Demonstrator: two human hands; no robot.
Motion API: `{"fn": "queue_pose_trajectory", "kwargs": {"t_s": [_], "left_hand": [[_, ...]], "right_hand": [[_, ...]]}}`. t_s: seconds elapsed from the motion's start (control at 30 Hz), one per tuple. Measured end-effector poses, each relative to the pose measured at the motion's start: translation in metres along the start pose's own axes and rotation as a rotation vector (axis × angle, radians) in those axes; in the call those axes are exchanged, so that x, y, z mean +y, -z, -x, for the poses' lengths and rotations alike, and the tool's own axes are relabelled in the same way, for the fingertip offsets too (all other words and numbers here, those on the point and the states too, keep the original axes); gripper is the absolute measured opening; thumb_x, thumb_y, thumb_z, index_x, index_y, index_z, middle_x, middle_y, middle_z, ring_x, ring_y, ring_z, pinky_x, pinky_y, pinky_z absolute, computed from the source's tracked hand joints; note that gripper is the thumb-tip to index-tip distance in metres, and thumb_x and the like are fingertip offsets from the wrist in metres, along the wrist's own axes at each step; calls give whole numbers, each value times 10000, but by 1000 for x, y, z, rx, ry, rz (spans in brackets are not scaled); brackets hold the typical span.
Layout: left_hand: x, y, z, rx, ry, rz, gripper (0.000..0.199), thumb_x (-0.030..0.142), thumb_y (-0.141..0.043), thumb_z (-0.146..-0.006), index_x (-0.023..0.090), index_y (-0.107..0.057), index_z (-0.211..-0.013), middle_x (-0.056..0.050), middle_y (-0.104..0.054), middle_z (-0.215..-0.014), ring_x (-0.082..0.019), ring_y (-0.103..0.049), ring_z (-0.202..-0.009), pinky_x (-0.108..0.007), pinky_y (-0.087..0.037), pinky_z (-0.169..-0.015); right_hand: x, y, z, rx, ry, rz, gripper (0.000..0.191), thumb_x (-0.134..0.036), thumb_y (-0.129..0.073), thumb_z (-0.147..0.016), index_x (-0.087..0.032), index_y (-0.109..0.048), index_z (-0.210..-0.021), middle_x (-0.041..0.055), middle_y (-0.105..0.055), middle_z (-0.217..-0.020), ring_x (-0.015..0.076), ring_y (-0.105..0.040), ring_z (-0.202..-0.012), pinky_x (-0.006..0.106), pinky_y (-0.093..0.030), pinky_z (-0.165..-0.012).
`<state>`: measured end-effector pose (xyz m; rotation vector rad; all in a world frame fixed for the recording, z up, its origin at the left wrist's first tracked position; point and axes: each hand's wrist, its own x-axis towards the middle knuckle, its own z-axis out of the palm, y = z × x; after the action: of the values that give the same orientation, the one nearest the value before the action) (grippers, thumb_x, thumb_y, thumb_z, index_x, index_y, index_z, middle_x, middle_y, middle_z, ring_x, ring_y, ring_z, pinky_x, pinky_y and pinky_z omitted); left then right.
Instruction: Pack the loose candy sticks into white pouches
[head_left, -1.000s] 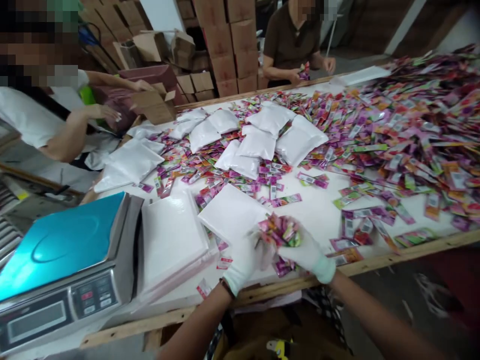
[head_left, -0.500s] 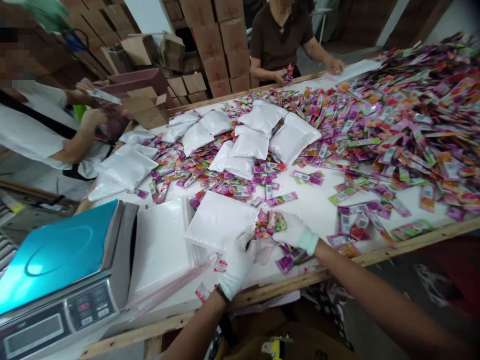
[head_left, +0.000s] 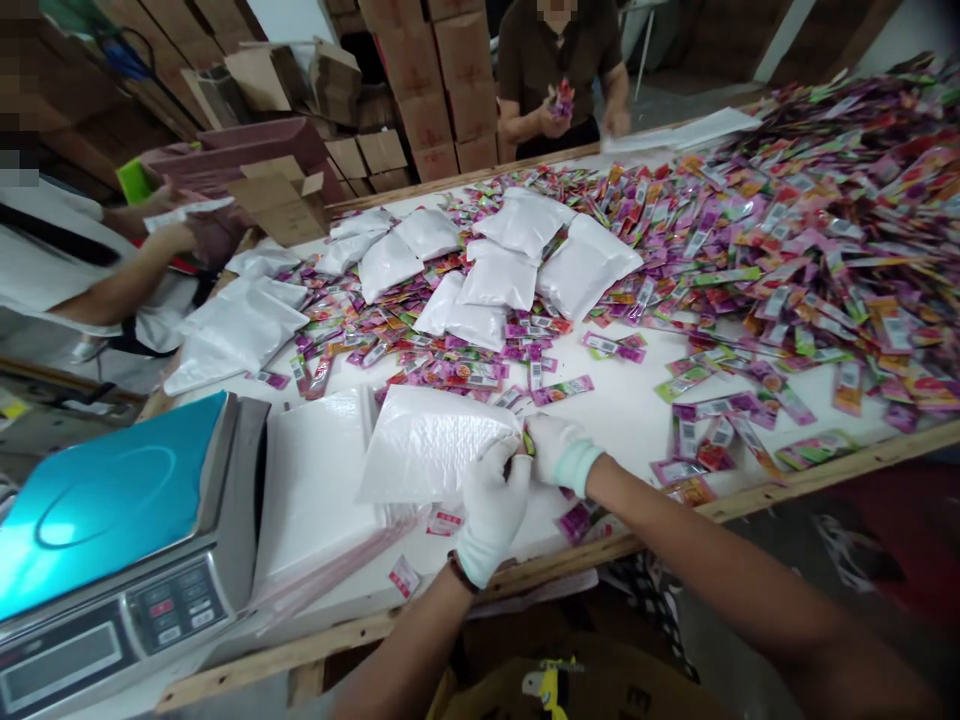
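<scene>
A white padded bag [head_left: 435, 445] lies near the table's front edge, partly over a stack of flat white bags [head_left: 319, 480]. My gloved left hand [head_left: 495, 500] is closed on the bag's right end. My gloved right hand [head_left: 555, 450] is at the bag's mouth, its fingers mostly hidden there; a bit of a colourful sachet shows between the hands. Loose sachets [head_left: 566, 388] lie just behind my hands, and filled white bags [head_left: 499, 275] rest farther back on more sachets.
A scale with a blue plate [head_left: 120, 490] stands at the left. A large heap of sachets [head_left: 825, 240] covers the right. Across the table, one person [head_left: 562, 80] holds sachets; another person [head_left: 82, 250] is at the left by an open carton [head_left: 281, 205].
My right hand has moved left to the bag's mouth, and its bunch of sachets is now mostly out of sight. The bag's surface has puckered. The person across has drawn the sachets back.
</scene>
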<state>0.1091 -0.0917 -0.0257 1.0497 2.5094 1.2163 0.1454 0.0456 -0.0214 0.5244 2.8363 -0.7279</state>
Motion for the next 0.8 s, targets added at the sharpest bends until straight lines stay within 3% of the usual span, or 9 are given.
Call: {"fn": "queue_pose_trajectory", "kwargs": {"t_s": [0.13,0.27,0.33,0.4,0.47,0.53,0.67,0.73,0.8], "left_hand": [[-5,-13,-11,47,-28,-123,224,201,-524,-861,179,-701,-997,-78,-723,-978,-225,-668,-923,-362,-525,-862],[-15,-11,-17,44,-13,-114,230,189,-546,-859,172,-693,-1035,-74,-725,-979,-211,-670,-907,-340,-523,-845],[-15,-10,-14,33,-21,-100,203,176,-550,-853,180,-699,-991,-60,-726,-940,-197,-666,-859,-320,-521,-806],[-11,-9,-8,4,-88,-127,163,169,-553,-849,191,-705,-903,-51,-720,-900,-192,-654,-836,-312,-511,-790],[-7,-9,-2,-21,-166,-137,163,161,-550,-848,198,-706,-875,-51,-720,-908,-193,-647,-859,-310,-501,-810],[-6,-8,2,-36,-182,-114,184,159,-543,-849,200,-714,-905,-53,-723,-930,-196,-646,-886,-313,-492,-837],[-17,1,-4,-50,30,125,187,196,-537,-838,190,-721,-872,-33,-717,-861,-178,-644,-825,-286,-486,-788],[-22,7,-12,-26,232,373,150,251,-570,-819,178,-700,-803,1,-672,-700,-135,-597,-650,-237,-460,-638],[-24,11,-20,4,423,604,169,331,-635,-786,169,-660,-745,40,-573,-532,-91,-479,-475,-201,-365,-484]], "right_hand": [[-5,-5,8,25,-16,62,381,-301,-649,-784,-74,-625,-1088,238,-652,-1099,347,-629,-1011,429,-485,-877],[15,-16,33,146,164,-148,558,-364,-708,-736,-114,-537,-1205,149,-630,-1122,268,-608,-956,377,-504,-835],[22,-21,40,200,251,-155,466,-345,-609,-837,-126,-530,-1240,149,-606,-1194,261,-586,-1008,389,-481,-896],[24,-25,37,231,248,-77,373,-298,-531,-884,-114,-574,-1205,176,-583,-1238,284,-565,-1047,425,-451,-935],[23,-26,27,229,182,-58,310,-274,-534,-868,-108,-628,-1112,181,-609,-1166,287,-578,-984,427,-461,-891],[26,-23,16,191,147,-185,257,-273,-594,-818,-124,-660,-1017,134,-651,-1022,258,-599,-882,388,-482,-822],[59,-18,8,101,212,-738,378,-393,-652,-787,-159,-685,-1082,71,-706,-1004,242,-641,-918,366,-508,-851],[80,-19,11,226,131,-934,396,-419,-573,-840,-172,-694,-1125,86,-713,-1095,253,-640,-1016,410,-487,-947],[94,-22,11,373,38,-940,343,-373,-574,-816,-175,-724,-1053,103,-717,-1110,260,-632,-1055,449,-446,-1017]]}}
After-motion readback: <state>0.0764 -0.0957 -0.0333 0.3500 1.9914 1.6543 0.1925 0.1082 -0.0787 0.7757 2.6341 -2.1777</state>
